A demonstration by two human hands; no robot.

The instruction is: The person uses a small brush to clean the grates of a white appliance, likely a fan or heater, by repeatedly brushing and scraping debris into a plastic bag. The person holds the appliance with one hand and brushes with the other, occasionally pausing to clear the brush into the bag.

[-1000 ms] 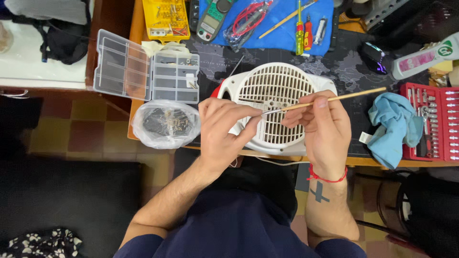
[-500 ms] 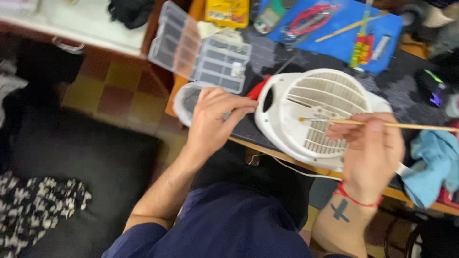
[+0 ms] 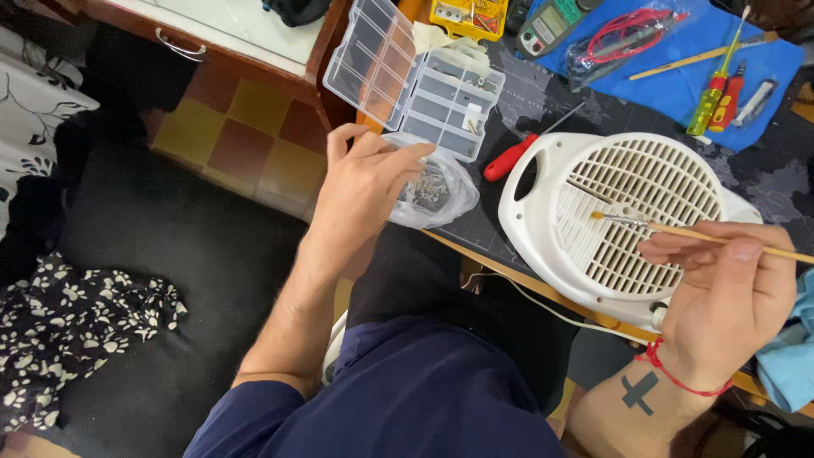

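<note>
A white fan heater (image 3: 623, 220) with a slatted grille lies flat on the dark desk mat. My right hand (image 3: 721, 293) pinches a thin wooden paintbrush (image 3: 678, 231), whose bristle tip rests on the grille. My left hand (image 3: 360, 182) reaches left of the heater, fingertips over a clear plastic bag of small metal screws (image 3: 432, 195). Whether the fingers grip the bag is unclear. Just beyond the bag stands an open clear compartment box (image 3: 424, 76).
A red-handled screwdriver (image 3: 509, 159) lies between bag and heater. A blue cloth (image 3: 678, 59) at the back carries screwdrivers, another brush and bagged red leads. A white cord (image 3: 543, 301) hangs off the desk edge. Tiled floor and dark fabric lie to the left.
My left hand left the heater and moved left to the bag of screws. The right hand kept the brush on the grille. The view swung left.
</note>
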